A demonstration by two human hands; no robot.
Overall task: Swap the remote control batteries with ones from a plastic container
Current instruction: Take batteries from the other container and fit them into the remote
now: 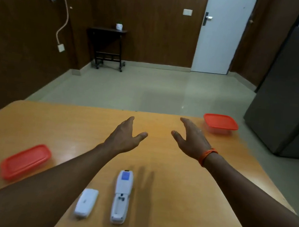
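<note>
Head view, items as they lie.

1. Table (162, 200): wooden top; everything for the job sits on it.
2. Remote (122, 195): near centre, back side up, long axis running near to far. Its battery bay is uncovered. I see no batteries in it, though the picture is soft there, so I hold that loosely.
3. Cover (86, 203): just left of the remote, apart from it, lying flat. So the cover is off: that step is done.
4. Left box (25, 161): red lid on, at the left side, well apart from the remote. Contents hidden.
5. Far box (220, 123): red lid on a clear base, at the far right corner. Contents too small to tell.
6. My left hand (125, 136): above the table's middle, beyond the remote, fingers spread wide, holding nothing.
7. My right hand (192, 137): beside it on the right, also spread wide and empty, an orange band (207, 156) at the wrist; the far box lies near beyond it.

Status, as I judge it: opening done, old cells seemingly out. Left to do: open a box, take fresh cells, seat them, refit the cover. Which box holds them I cannot tell.
</note>
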